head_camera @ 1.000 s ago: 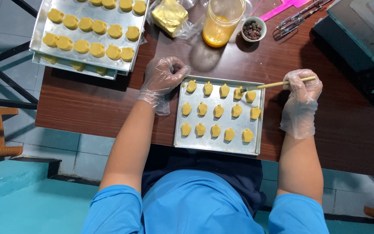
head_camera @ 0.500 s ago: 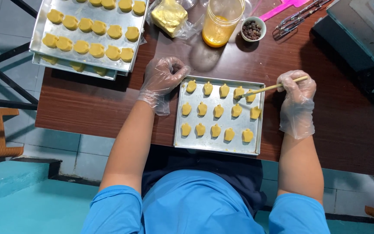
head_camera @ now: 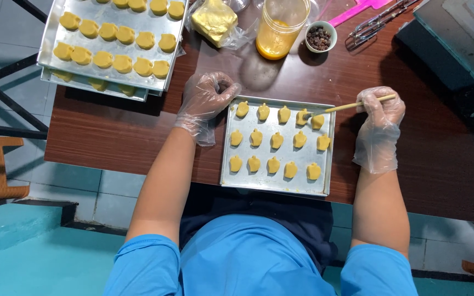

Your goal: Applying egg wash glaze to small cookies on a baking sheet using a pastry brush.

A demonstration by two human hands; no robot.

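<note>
A metal baking tray (head_camera: pixel 277 182) lies on the brown table in front of me, carrying several yellow dough cookies (head_camera: pixel 276 140) in three rows. My right hand (head_camera: pixel 378 116), in a clear plastic glove, grips a thin wooden brush (head_camera: pixel 352 106) whose tip touches a cookie in the top row near the tray's right end. My left hand (head_camera: pixel 207 97), also gloved, rests curled on the table at the tray's top left corner, fingers closed and holding nothing.
Two stacked trays (head_camera: pixel 72 73) of yellow cookies stand at the back left. A bagged yellow dough block (head_camera: pixel 214 20), a jar of yellow liquid (head_camera: pixel 280 27), a small bowl of raisins (head_camera: pixel 320 37), a pink spatula (head_camera: pixel 359 9) and metal beaters (head_camera: pixel 377 24) line the back. A dark appliance (head_camera: pixel 456 49) stands right.
My right hand has drawn the brush leftward, so its tip has gone from the top row's rightmost cookie to the one beside it. My left hand has stayed put.
</note>
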